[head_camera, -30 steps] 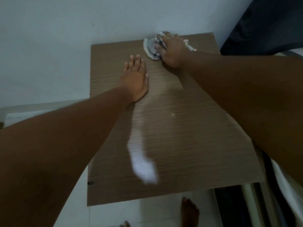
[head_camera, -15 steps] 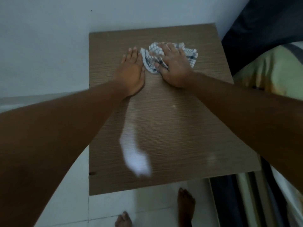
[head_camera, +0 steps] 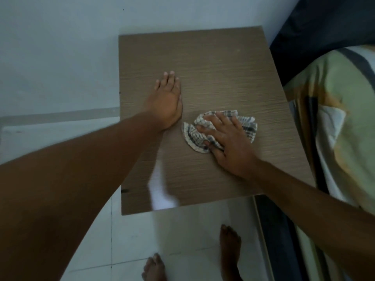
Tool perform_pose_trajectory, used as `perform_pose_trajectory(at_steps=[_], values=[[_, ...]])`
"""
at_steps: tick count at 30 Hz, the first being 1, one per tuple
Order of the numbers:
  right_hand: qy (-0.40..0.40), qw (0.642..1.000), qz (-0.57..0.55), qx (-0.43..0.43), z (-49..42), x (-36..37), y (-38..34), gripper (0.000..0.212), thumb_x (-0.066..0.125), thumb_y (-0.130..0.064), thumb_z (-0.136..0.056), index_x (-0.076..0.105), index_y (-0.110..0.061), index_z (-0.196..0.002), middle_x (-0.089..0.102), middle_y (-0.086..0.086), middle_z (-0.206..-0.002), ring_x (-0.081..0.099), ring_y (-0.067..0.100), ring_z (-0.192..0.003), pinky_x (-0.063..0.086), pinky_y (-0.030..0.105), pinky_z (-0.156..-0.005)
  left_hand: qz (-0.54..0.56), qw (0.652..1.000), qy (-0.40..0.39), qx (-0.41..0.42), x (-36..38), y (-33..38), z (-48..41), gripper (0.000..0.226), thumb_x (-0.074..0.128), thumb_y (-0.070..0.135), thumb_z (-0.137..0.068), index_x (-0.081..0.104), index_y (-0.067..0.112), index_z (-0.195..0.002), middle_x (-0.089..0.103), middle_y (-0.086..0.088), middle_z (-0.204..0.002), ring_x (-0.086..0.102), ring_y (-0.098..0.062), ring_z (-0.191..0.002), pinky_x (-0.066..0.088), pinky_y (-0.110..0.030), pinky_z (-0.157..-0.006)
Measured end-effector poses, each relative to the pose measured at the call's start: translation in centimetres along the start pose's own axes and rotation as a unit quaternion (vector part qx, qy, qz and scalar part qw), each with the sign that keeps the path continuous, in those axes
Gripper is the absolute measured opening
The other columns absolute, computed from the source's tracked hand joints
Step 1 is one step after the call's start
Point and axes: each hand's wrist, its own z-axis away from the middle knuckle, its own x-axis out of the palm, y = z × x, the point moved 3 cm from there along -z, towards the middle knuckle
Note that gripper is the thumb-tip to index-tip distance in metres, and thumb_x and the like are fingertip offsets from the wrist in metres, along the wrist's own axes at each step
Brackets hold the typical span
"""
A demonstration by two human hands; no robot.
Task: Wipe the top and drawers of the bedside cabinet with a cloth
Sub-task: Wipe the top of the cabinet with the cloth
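Observation:
The brown wood-grain top of the bedside cabinet [head_camera: 213,63] fills the middle of the head view. A crumpled checked cloth [head_camera: 192,136] lies on it, right of centre. My right hand [head_camera: 227,142] presses down on the cloth with fingers spread over it. My left hand [head_camera: 167,102] rests flat on the cabinet top just left of the cloth, palm down, holding nothing. A bright glare patch sits on the wood near the front edge. The drawers are hidden below the top.
A white wall [head_camera: 60,47] stands behind and left of the cabinet. A bed with a green and yellow sheet [head_camera: 341,118] and a dark pillow [head_camera: 324,23] borders the right side. My bare feet [head_camera: 230,248] stand on white floor tiles in front.
My right hand has dragged the cloth from the far back edge of the top toward me, to the middle right. My left hand stays flat in place.

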Motion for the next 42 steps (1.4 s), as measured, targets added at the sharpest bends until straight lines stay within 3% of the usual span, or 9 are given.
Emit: perform_pose_trajectory(at_steps=[5,10,16,22,27,30,34,38,42], values=[[0.010,0.999,-0.034,-0.008,6.1,1.1,-2.5,0.044,0.051,-0.026,-0.093,0.057,-0.027,-0.136,0.048,0.000,-0.150,0.032,0.028,-0.146,0.017,0.051,-0.120,0.003,1.000,-0.006,0.003,0.0,0.3,1.1,0.059,0.027,0.024,-0.107,0.014,-0.001,-0.159,0.006,-0.021,-0.168,0.002,-0.034,-0.157,0.004,-0.043,-0.128],[-0.014,0.998,-0.060,-0.012,11.7,2.3,-4.6,0.067,0.062,0.003,-0.082,0.049,-0.029,-0.140,0.044,-0.002,-0.152,0.028,0.025,-0.149,0.020,0.054,-0.121,-0.002,1.000,-0.010,-0.001,-0.1,0.5,1.2,0.059,0.026,0.024,-0.107,0.013,-0.002,-0.158,0.006,-0.022,-0.168,0.003,-0.034,-0.157,0.004,-0.044,-0.129],[-0.054,0.993,-0.088,-0.048,16.6,2.0,-6.5,0.058,0.053,-0.009,-0.083,0.049,-0.034,-0.135,0.046,-0.008,-0.148,0.037,0.018,-0.144,0.024,0.046,-0.119,0.009,1.000,-0.014,0.005,0.1,0.5,2.0,0.059,0.026,0.023,-0.108,0.011,-0.003,-0.159,0.004,-0.022,-0.168,0.001,-0.034,-0.157,0.003,-0.042,-0.128],[-0.058,0.970,-0.234,-0.040,18.4,1.0,-8.7,0.038,0.036,-0.034,-0.106,0.054,-0.029,-0.140,0.052,-0.009,-0.146,0.050,0.010,-0.134,0.048,0.029,-0.105,0.021,1.000,-0.007,0.008,-0.7,-0.8,1.8,0.059,0.026,0.022,-0.108,0.010,-0.003,-0.159,0.002,-0.023,-0.168,-0.003,-0.036,-0.157,-0.001,-0.040,-0.126],[0.021,0.955,-0.297,0.018,11.1,-3.4,-9.1,0.042,0.048,-0.012,-0.098,0.057,-0.019,-0.138,0.055,-0.012,-0.143,0.047,-0.002,-0.135,0.033,0.011,-0.111,0.016,1.000,-0.003,-0.013,-1.2,-3.0,0.9,0.060,0.027,0.023,-0.108,0.009,-0.002,-0.159,0.001,-0.022,-0.168,-0.004,-0.037,-0.156,-0.002,-0.043,-0.126],[0.082,0.949,-0.297,0.064,4.6,-5.8,-7.4,0.043,0.054,-0.012,-0.098,0.057,-0.024,-0.139,0.064,-0.019,-0.125,0.059,-0.008,-0.109,0.049,0.018,-0.096,0.022,0.999,0.006,-0.035,-2.0,-4.0,0.0,0.060,0.028,0.024,-0.108,0.009,-0.002,-0.159,0.001,-0.022,-0.168,-0.004,-0.038,-0.156,-0.001,-0.045,-0.127],[0.155,0.951,-0.246,0.106,-6.3,-8.0,-4.0,0.031,0.055,-0.020,-0.101,0.062,-0.023,-0.131,0.072,-0.002,-0.112,0.067,0.007,-0.090,0.055,0.020,-0.076,0.015,0.999,0.019,-0.036,-2.8,-6.1,-1.2,0.061,0.027,0.028,-0.109,0.009,0.000,-0.160,0.001,-0.021,-0.168,-0.005,-0.037,-0.156,0.001,-0.046,-0.128],[0.145,0.961,-0.194,0.136,-18.1,-8.4,-1.1,0.035,0.050,-0.035,-0.101,0.063,-0.022,-0.131,0.065,0.002,-0.131,0.062,0.020,-0.119,0.049,0.035,-0.103,0.034,0.998,0.023,-0.048,-2.6,-7.4,-1.7,0.061,0.025,0.032,-0.109,0.009,0.001,-0.160,0.002,-0.020,-0.168,-0.004,-0.036,-0.157,0.000,-0.045,-0.127],[0.102,0.992,-0.035,0.072,-25.5,-8.3,-0.5,0.037,0.045,-0.034,-0.104,0.061,-0.012,-0.129,0.062,0.012,-0.131,0.057,0.031,-0.120,0.040,0.031,-0.097,0.030,0.999,0.028,-0.033,-2.0,-7.8,-1.7,0.060,0.026,0.029,-0.109,0.011,0.000,-0.159,0.004,-0.021,-0.168,-0.003,-0.036,-0.157,-0.003,-0.045,-0.126]])
